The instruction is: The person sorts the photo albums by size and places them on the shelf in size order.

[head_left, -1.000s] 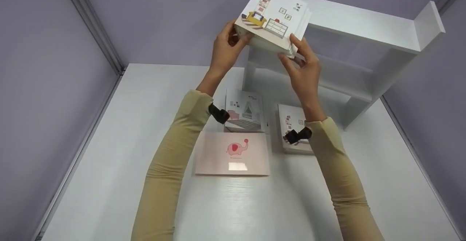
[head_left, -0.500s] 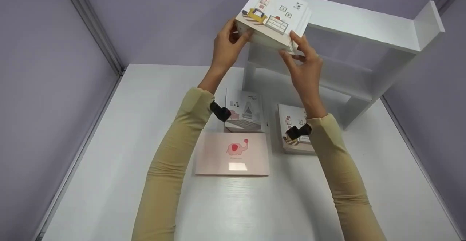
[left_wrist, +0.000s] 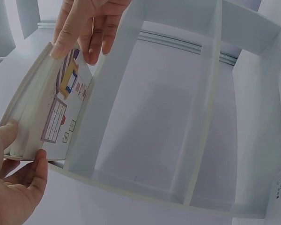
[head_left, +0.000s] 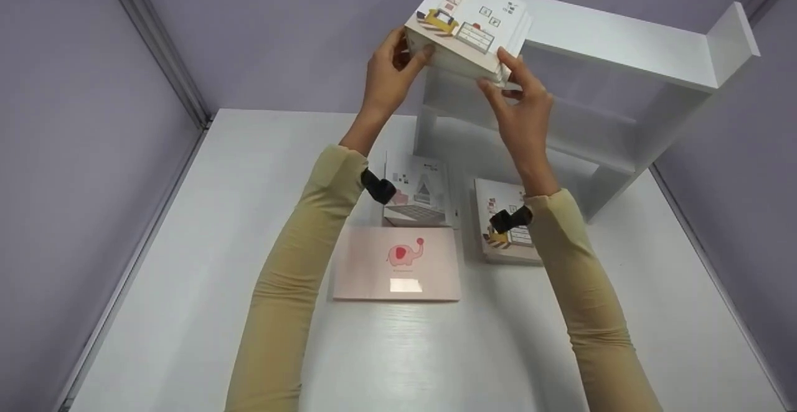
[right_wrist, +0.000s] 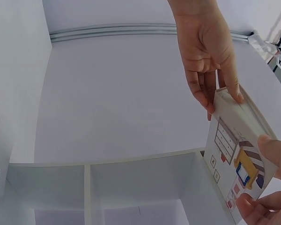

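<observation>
Position, left to right across the upper frame: left hand (head_left: 387, 79), stack (head_left: 473, 10), right hand (head_left: 525, 110), shelf (head_left: 622, 38). The stack is upper centre, raised above the table (head_left: 249, 225), overlapping the shelf's left end in the head view. Whether any of its weight rests there cannot be confirmed. It lies up and right of the left hand, up and left of the right; neither hand is nearer, both being in contact. Its near edge slopes from upper left to lower right; foreshortening leaves the long axis uncertain.

Left hand: pinching the stack's left near corner, thumb on the near side, fingers behind and partly hidden. Right hand: pinching the right near corner between thumb and forefinger; remaining fingers curled, partly obscured.

Lower frame, left to right: pink book (head_left: 364, 262) at lower centre, grey book (head_left: 436, 182) just above it, second stack (head_left: 501, 195) right of centre, partly covered by the right wrist's camera (head_left: 510, 220) and sleeve (head_left: 579, 281).
</observation>
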A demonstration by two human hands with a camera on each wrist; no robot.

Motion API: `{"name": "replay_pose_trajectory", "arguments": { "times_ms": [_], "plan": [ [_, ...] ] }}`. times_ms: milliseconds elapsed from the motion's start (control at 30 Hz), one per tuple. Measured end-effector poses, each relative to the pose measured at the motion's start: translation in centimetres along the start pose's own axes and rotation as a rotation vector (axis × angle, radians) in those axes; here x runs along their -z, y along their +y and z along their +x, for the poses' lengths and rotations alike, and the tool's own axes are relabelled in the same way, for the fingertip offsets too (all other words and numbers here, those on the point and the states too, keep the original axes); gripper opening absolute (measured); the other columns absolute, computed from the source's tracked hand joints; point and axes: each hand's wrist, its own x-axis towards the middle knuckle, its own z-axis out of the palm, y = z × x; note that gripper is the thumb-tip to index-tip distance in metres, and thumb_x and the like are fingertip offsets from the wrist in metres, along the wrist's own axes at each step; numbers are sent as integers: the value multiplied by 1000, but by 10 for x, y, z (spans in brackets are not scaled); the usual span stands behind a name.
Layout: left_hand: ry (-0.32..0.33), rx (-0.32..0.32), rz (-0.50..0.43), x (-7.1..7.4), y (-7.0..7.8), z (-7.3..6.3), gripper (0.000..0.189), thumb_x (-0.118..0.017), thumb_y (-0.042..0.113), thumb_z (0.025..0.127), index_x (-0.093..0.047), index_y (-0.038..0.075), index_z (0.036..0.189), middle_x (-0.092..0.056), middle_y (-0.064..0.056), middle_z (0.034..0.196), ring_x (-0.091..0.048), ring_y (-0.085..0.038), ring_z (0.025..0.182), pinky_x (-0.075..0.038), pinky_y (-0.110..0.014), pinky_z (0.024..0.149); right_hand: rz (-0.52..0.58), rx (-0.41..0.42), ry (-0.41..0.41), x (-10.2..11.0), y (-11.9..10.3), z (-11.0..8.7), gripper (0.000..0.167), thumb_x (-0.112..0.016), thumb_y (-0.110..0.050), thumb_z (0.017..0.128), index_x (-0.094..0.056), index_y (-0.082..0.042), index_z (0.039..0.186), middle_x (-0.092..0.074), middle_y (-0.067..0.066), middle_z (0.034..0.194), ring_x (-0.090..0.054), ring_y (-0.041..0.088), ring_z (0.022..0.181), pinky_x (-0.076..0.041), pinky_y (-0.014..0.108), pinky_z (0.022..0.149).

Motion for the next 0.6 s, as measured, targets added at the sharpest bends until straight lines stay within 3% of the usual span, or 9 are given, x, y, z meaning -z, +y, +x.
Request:
{"name": "replay_pose_trajectory", "arguments": {
  "times_ms": [167,600],
  "plan": [
    [2,-6,7,0,-2,1,45,-61,12,90,-48,-1,131,-59,-16,119,-59,-18,95,-48,-21,81,-23,14,2,0,10,2,45,-69,-27,83,-60,-16,126,-68,7,103,-62,13,92,-51,35,80],
    [13,-30,34,1,-2,5,43,-61,11,90,-49,-1,130,-59,-15,120,-58,-17,101,-47,-23,85,-59,-74,-20,0,4,7,48,-71,-32,82,-59,-22,127,-65,5,116,-60,14,99,-49,29,81]
  ]
}}
